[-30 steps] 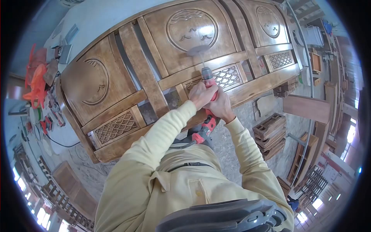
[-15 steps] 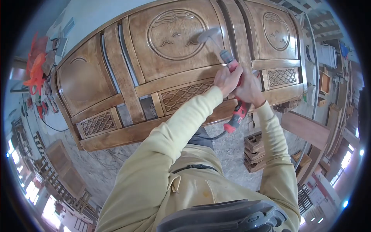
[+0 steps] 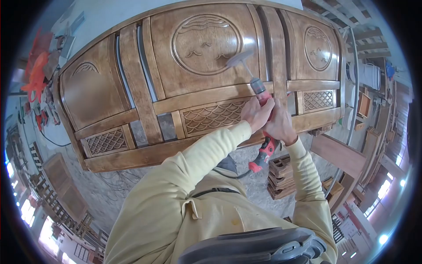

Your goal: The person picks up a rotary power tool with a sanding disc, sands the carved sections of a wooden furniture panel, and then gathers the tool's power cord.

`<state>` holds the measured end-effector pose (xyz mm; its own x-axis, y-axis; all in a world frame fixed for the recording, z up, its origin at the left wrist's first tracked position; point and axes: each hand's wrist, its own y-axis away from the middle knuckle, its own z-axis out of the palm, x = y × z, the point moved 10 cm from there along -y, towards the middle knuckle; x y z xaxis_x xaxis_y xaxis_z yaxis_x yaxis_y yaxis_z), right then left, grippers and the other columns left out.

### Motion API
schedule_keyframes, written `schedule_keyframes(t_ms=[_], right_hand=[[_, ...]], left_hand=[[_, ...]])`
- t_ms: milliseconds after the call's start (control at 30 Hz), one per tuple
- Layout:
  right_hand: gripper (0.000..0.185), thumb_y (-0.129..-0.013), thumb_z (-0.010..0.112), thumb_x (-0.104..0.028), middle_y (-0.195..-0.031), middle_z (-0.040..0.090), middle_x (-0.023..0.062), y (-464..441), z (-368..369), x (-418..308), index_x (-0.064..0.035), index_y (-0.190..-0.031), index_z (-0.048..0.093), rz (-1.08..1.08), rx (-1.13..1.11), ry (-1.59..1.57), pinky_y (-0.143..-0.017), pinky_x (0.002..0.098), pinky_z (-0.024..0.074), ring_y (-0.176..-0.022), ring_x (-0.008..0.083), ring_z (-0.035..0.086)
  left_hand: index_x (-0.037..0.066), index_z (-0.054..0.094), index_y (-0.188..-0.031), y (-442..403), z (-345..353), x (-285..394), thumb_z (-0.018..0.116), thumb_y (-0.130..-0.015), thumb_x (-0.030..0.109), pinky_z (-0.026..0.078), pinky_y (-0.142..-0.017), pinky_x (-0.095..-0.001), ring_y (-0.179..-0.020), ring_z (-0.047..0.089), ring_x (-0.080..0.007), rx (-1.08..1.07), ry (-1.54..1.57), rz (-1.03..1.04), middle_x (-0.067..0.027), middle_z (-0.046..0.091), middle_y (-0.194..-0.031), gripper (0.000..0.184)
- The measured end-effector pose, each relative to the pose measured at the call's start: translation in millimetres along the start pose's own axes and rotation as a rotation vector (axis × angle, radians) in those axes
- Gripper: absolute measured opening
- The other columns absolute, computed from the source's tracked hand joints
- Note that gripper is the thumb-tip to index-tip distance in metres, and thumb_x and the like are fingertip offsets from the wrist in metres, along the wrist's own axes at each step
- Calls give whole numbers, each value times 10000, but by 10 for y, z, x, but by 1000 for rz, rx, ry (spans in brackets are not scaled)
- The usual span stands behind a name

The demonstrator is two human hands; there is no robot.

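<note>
Power tool [image 3: 267,152] (1 disc [image 3: 240,58]) in 2 hands [image 3: 257,114]

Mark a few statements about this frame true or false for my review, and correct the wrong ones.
1. The left hand and the right hand both grip the red-and-black power tool. True.
2. The tool's disc is at the upper left of the middle carved circle. False: it is at the circle's lower right edge.
3. The sleeves are black. False: they are pale yellow.
4. A stack of wooden pieces stands on the floor. True.
5. The bright orange-red object is at the picture's right side. False: it is at the left.
</note>
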<state>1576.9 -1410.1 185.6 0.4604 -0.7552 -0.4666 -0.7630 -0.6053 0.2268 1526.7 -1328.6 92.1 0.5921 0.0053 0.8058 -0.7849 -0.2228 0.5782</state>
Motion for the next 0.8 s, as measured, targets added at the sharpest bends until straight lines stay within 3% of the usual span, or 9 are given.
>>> schedule_keyframes(t_ms=[100, 167, 267, 433, 533, 600, 700, 767, 800], right_hand=[[713, -729, 935, -393, -1001, 755, 261, -8, 107, -86, 29, -1206, 615, 183, -69, -182, -813, 557, 565, -960, 505, 738], [712, -737, 929, -388, -972, 754, 266, -121, 265, -138, 38, -1213, 615, 182, 12, -233, -808, 556, 567, -944, 508, 738], [651, -748, 941, -246, -1118, 756, 205, -407, 425, -69, 53, -1236, 631, 348, 141, -326, -877, 422, 586, -1033, 308, 763], [677, -729, 943, -252, -1104, 768, 170, -1015, 620, -495, 40, -1255, 633, 290, 180, -394, -916, 397, 582, -1055, 254, 745], [712, -708, 945, -255, -1109, 766, 182, -1306, 706, -976, 27, -1280, 627, 207, 160, -459, -929, 400, 582, -1052, 272, 748], [770, -696, 933, -374, -1059, 751, 285, -1425, 851, -1259, 51, -1240, 594, 142, 55, -465, -897, 519, 585, -1026, 491, 741], [763, -709, 917, -357, -1054, 746, 296, -1397, 941, -1563, 47, -1256, 571, 164, -121, -338, -889, 533, 580, -1024, 505, 733], [757, -722, 910, -362, -1054, 745, 303, -1289, 1015, -1541, 45, -1261, 567, 159, -151, -327, -884, 542, 575, -1018, 509, 732], [747, -737, 905, -367, -1054, 746, 300, -1235, 980, -1546, 45, -1264, 571, 120, -133, -330, -878, 541, 575, -1012, 508, 734]], left_hand=[[-8, 736, -1125, -9, -307, 164, 605, -1000, 599, 518, -993, -542, -1148, 687, -482, -65, -38, 25, -319, 741, -1135, 633], [-8, 742, -1106, -112, -469, 247, 613, -989, 596, 529, -978, -542, -1130, 699, -486, -97, -61, 52, -321, 747, -1121, 629], [53, 784, -1050, -380, -807, 654, 605, -973, 544, 566, -906, -552, -997, 733, -493, -131, -270, 283, -298, 761, -983, 527], [145, 801, -1073, -767, -1466, 722, 573, -993, 535, 565, -902, -547, -993, 733, -486, -117, -426, 311, -272, 769, -996, 460], [147, 799, -1053, -766, -1990, 601, 568, -1005, 520, 562, -903, -544, -991, 732, -480, -55, -425, 284, -268, 769, -995, 441], [128, 796, -1038, -739, -2261, 419, 575, -1011, 506, 561, -909, -541, -993, 732, -474, -38, -388, 270, -272, 767, -990, 439], [71, 789, -1056, -527, -2487, 225, 580, -986, 595, 561, -950, -573, -1042, 734, -501, 96, -363, 320, -308, 770, -1024, 568], [-6, 772, -1067, -325, -2594, 19, 622, -973, 600, 557, -965, -567, -1081, 727, -504, 200, -180, 86, -329, 763, -1077, 632], [-42, 767, -1077, -266, -2531, -28, 645, -962, 597, 559, -979, -555, -1112, 724, -499, 198, -84, 83, -337, 758, -1104, 661]])
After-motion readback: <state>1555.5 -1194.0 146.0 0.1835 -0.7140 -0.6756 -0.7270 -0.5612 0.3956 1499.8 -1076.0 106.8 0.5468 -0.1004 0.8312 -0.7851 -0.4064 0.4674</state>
